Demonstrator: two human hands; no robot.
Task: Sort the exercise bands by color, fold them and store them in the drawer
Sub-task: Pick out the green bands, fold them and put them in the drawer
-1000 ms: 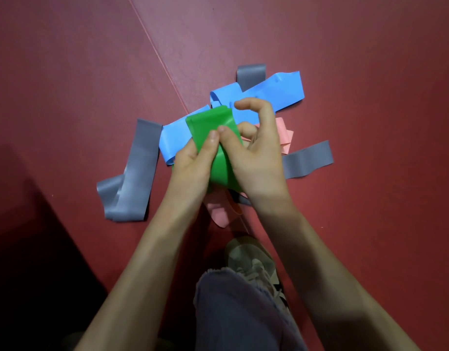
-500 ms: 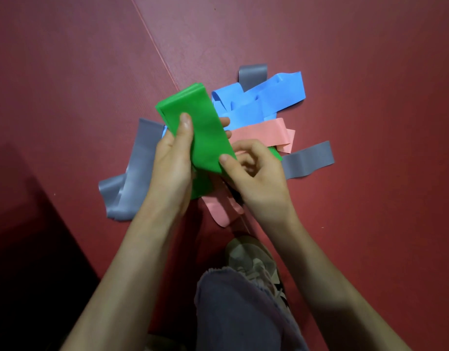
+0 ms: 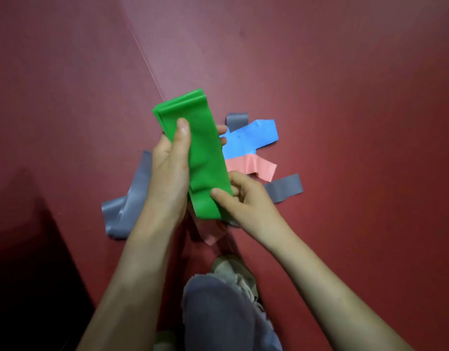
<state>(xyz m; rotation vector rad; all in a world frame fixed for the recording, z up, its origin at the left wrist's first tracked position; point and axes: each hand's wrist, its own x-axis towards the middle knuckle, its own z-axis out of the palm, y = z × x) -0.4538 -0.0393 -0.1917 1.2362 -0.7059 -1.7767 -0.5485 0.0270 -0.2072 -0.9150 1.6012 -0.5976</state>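
View: head camera, looking down on both hands above the floor.
Green band: a folded, bright green exercise band (image 3: 205,158) of thin flat rubber, several layers thick, is held in the air. Its folded far end is free and its near end points back toward the person.
Left hand: the left hand (image 3: 167,171) grips the green exercise band along its left edge. The thumb is pressed flat on the front face, the fingers are wrapped behind, and two fingertips (image 3: 222,129) show past the right edge.
Right hand: the right hand (image 3: 243,198) pinches the lower right part of the green exercise band, thumb on the front and fingers curled behind.
Blue band: a crumpled light blue rubber band (image 3: 251,138) lies on the floor just right of the green exercise band, partly hidden by it.
Pink band: a salmon pink rubber band (image 3: 254,167) lies right of the green exercise band, touching the blue one. A pink end also shows under the green band's near end.
Grey bands: one long grey rubber strip (image 3: 132,206) lies left of the green exercise band behind the left wrist. Another grey strip (image 3: 284,188) lies to its right, beyond the right hand.
Floor: dark red matting (image 3: 345,97), with a thin seam (image 3: 145,59) running toward the green band's far end.
Person: a pale shoe (image 3: 233,272) and a grey trouser leg (image 3: 218,312) show nearer the camera than the green exercise band.
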